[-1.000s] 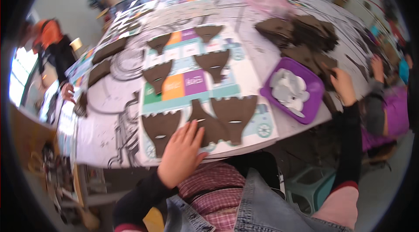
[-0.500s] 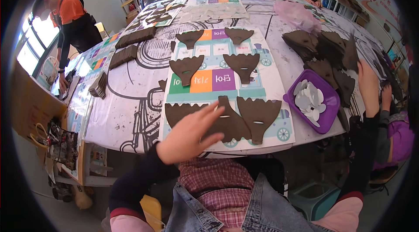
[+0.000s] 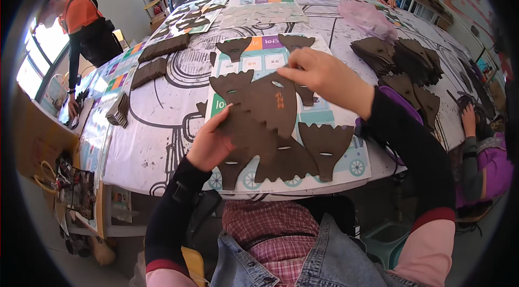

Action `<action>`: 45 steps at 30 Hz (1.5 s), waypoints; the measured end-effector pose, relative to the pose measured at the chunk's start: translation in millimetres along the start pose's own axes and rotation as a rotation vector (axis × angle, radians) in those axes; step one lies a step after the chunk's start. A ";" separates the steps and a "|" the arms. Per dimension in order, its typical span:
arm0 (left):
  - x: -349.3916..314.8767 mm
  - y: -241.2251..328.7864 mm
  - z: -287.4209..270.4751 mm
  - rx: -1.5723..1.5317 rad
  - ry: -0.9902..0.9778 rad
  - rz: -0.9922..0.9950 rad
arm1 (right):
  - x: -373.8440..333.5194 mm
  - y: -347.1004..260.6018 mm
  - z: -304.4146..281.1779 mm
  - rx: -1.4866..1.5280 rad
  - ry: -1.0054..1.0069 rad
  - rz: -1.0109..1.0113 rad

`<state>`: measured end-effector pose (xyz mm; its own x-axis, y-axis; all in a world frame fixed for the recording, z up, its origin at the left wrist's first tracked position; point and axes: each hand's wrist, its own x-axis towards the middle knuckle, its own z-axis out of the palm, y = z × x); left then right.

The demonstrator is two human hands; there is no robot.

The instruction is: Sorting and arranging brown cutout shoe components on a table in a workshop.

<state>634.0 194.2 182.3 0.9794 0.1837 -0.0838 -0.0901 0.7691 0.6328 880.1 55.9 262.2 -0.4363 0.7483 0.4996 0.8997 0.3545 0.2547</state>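
Note:
Both my hands hold dark brown, flat sheet pieces (image 3: 270,100) with scalloped edges above the printed sheet. At their lower left, my left hand (image 3: 211,142) is closed around the edge, thumb on top. My right hand (image 3: 331,79) pinches the upper corner near a small slit. Whether they grip one piece or several overlapping ones, I cannot tell. Beneath lie similar fan-shaped brown pieces with slits, such as a right-hand one (image 3: 326,146) and a near middle one (image 3: 284,164). They rest on a colourful printed sheet (image 3: 361,165), partly covered by my hands.
Stacks of brown pieces (image 3: 373,52) stand to the right. My right forearm partly covers a purple tray (image 3: 397,95). Pink plastic film (image 3: 367,19) lies farther back. Brown bundles (image 3: 165,48) sit at the left. Other people work around the table, one close on my right (image 3: 484,162).
My right hand has come from the stacks at the right to over the printed sheet, bringing brown material. My left hand, open before, has closed on it.

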 end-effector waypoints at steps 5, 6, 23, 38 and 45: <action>-15.2 15.8 -7.9 0.236 0.208 0.232 | 4.2 45.5 77.9 0.027 0.020 0.086; -18.6 19.5 -13.2 0.251 0.243 0.281 | 2.2 50.7 91.3 -0.014 0.014 0.117; 55.0 77.4 -71.6 0.036 0.123 0.540 | 13.8 13.5 118.6 0.317 -0.373 0.190; 59.8 60.5 -86.7 0.031 0.129 0.455 | 64.0 27.9 103.7 0.922 -0.249 0.766; 56.1 55.3 -69.7 0.163 0.098 0.324 | 83.9 37.7 120.0 0.238 0.489 0.201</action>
<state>671.4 289.8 158.9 0.8823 0.4650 0.0727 -0.3546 0.5554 0.7522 879.0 199.4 214.4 -0.1617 0.4878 0.8578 0.9191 0.3909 -0.0491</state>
